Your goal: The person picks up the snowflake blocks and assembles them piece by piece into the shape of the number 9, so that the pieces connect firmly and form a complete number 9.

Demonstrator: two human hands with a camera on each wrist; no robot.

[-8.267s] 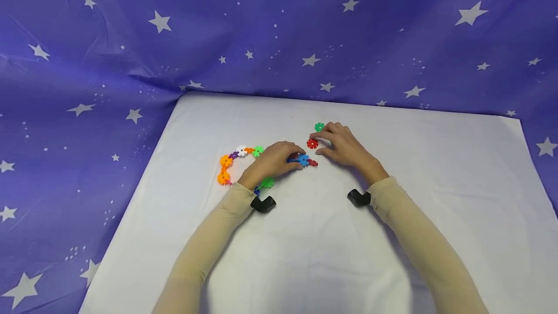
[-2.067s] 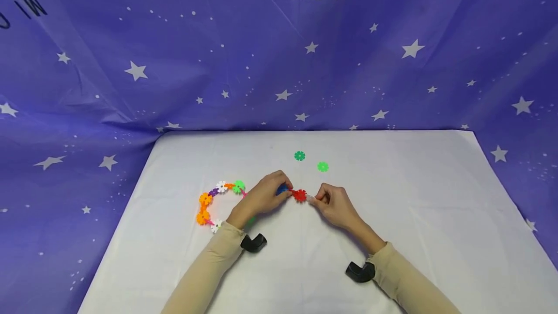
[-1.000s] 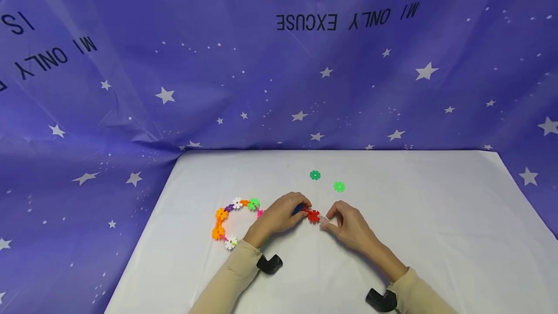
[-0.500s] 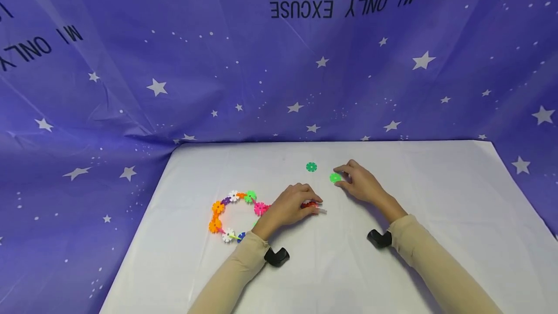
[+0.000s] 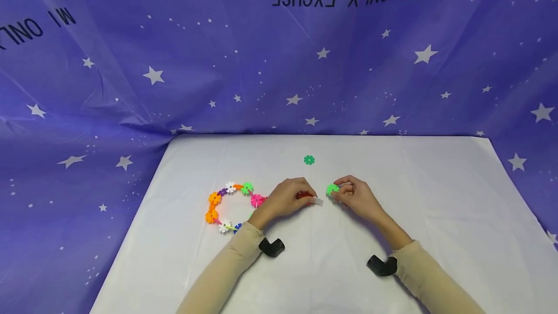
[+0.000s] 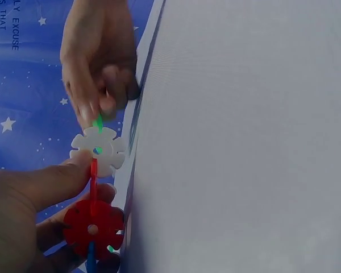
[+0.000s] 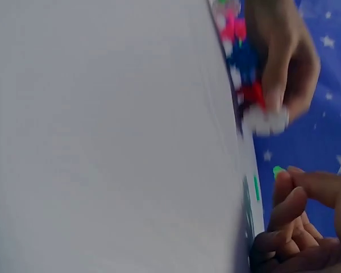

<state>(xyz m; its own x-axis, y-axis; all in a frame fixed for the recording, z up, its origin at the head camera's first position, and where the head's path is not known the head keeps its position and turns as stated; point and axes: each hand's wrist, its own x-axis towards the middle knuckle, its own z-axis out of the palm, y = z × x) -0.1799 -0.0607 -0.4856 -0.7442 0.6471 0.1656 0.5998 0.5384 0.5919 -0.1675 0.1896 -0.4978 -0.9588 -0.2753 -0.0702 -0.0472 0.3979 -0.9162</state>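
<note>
My left hand (image 5: 285, 201) pinches the end of a chain of notched plastic snowflake discs. At that end a clear-white disc (image 6: 111, 142) stands slotted onto a red disc (image 6: 79, 227), the thumb pressing near their joint. Behind the hand the chain curves round in a ring of orange (image 5: 211, 216), white, purple, green, pink and blue discs; the hand covers part of it. A loose light green disc (image 5: 332, 189) is pinched between thumb and fingertips of my right hand (image 5: 361, 200), a short gap from the white disc in the head view.
A single dark green disc (image 5: 309, 160) lies flat on the white tablecloth (image 5: 331, 265), beyond both hands. A purple star-patterned cloth (image 5: 261, 62) hangs behind the table and along its left side. Each wrist carries a black mount (image 5: 271, 247).
My right hand has let go of the white disc, reached out to the light green disc, picked it up and brought it back towards the chain. The left hand keeps holding the chain.
</note>
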